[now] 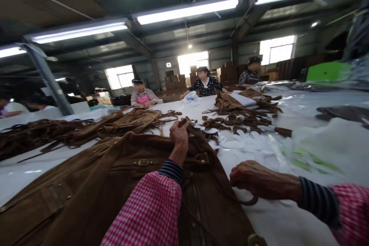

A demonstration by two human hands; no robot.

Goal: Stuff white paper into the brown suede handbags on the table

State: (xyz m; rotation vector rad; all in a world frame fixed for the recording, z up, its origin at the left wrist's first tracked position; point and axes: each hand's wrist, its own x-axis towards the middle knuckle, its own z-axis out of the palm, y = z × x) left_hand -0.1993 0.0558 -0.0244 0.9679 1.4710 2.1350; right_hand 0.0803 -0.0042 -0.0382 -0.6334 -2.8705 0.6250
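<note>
A large brown suede-like item (161,192) with a buckle (143,162), zips and metal fittings lies on the table before me; whether it is a bag or a garment I cannot tell. My left hand (179,138) is at its far edge, fingers closed on a brown strap (197,130) that runs off to the right. Beside the item's right edge, my right hand (250,178) is curled closed just above the table. A curved strap end (250,201) shows under it, apparently from the strap in its fingers, which are partly hidden.
Brown strap bundles (225,122) and white tags (250,142) lie beyond my hands. More brown pieces (132,123) are piled to the left, others (230,103) at the back. Clear plastic sheeting (331,142) covers the right side. Several people sit across the white table (25,177).
</note>
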